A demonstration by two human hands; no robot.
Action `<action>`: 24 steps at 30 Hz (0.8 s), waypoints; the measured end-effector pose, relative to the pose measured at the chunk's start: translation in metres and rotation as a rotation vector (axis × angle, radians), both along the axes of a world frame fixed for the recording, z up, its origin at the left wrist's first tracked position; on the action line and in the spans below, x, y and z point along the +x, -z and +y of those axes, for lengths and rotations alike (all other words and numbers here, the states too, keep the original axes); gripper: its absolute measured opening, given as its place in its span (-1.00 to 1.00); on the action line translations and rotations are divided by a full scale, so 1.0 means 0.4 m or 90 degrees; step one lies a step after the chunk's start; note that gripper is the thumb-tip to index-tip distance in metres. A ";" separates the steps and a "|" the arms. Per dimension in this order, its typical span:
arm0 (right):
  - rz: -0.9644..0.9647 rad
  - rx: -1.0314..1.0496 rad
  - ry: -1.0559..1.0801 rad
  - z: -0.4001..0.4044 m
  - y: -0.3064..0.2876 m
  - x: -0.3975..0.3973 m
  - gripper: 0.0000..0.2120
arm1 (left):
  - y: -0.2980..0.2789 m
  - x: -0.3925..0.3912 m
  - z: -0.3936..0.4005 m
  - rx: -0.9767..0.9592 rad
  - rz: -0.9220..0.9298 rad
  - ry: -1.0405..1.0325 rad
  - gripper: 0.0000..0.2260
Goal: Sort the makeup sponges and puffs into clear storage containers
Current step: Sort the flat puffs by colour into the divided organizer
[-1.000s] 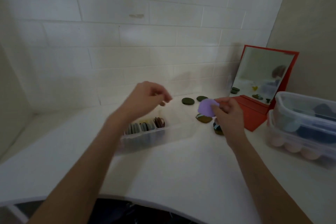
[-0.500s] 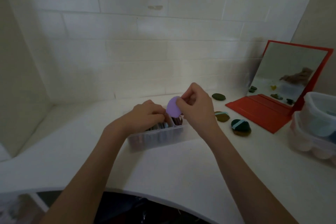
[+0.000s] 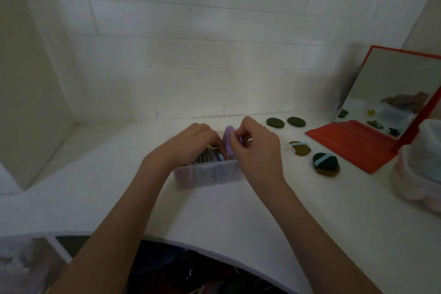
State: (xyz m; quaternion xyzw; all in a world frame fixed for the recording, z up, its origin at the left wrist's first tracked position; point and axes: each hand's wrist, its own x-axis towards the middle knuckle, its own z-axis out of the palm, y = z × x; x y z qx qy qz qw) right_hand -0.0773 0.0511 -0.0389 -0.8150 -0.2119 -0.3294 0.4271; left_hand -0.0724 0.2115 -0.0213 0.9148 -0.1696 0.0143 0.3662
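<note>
- clear container (image 3: 210, 173): rectangular, on the white desk (image 3: 214, 217) at centre; holds a row of puffs (image 3: 207, 156) standing on edge, dark and pale blue edges visible.
- lilac puff (image 3: 228, 139): upright, its lower part dipping into the right end of the clear container, just beside the row.
- right hand (image 3: 256, 150): fingers curled, pinching the top edge of the lilac puff.
- left hand (image 3: 191, 143): fingers bent down into the container against the standing puffs; whether it grips any cannot be told.
- stacked tubs (image 3: 422, 164): at the right edge, clear; lower one holds pinkish rounded sponges, upper contents blurred.
- loose puffs on desk: two dark green discs (image 3: 286, 122) near the wall; brown puff (image 3: 300, 148) and dark green puff (image 3: 325, 162), each with a pale blue strap, right of the hands.
- red-framed mirror (image 3: 391, 93): propped open behind them.
</note>
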 end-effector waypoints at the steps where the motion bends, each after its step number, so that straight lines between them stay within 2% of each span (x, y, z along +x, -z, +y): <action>1: 0.002 -0.002 0.004 0.001 0.002 0.000 -0.71 | 0.000 -0.001 -0.001 -0.006 -0.007 0.002 -0.61; 3: 0.009 0.019 0.005 0.004 0.005 0.000 -0.70 | -0.004 -0.005 -0.007 -0.044 -0.034 0.011 -0.61; 6: 0.022 0.013 0.007 0.010 0.013 0.001 -0.67 | -0.002 0.002 -0.012 -0.133 -0.054 0.005 -0.72; 10: 0.063 -0.032 0.003 0.014 0.023 0.004 -0.68 | 0.002 0.008 -0.011 -0.090 -0.060 -0.005 -0.71; 17: 0.114 -0.159 -0.005 0.000 0.025 0.017 -0.64 | 0.000 -0.004 -0.009 -0.095 -0.028 -0.050 -0.80; 20: 0.079 -0.100 0.003 -0.007 0.010 0.010 -0.64 | -0.003 -0.004 -0.012 -0.041 -0.047 -0.033 -0.75; 22: 0.032 -0.058 0.011 -0.013 0.007 0.008 -0.64 | -0.004 -0.003 -0.011 -0.067 -0.063 -0.046 -0.71; 24: 0.040 -0.074 0.012 -0.018 0.011 0.009 -0.53 | -0.003 -0.002 -0.011 -0.108 -0.069 -0.069 -0.72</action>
